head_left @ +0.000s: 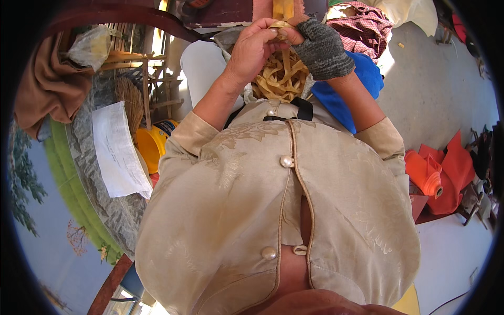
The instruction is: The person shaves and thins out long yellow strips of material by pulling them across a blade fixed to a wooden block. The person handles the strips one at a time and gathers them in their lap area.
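Two-handed pinch on a strip, viewed from above; clock positions are taken from the centre of the view. At twelve o'clock, the bare left hand [248,52] presses thumb and fingers together on a flat yellow strip [281,25]. Toward one o'clock, the right hand [315,44], in a grey knitted fingerless glove [328,58], pinches the same strip just beside the left thumb. A tangled heap of yellow strips [281,79] lies below the hands. Beyond them, at twelve o'clock, stands a dark red bench [226,13] bearing pink cloth [262,10]. Blue fabric [371,76] lies at two o'clock, an orange roll [424,174] at three, a yellow container [149,149] at nine.
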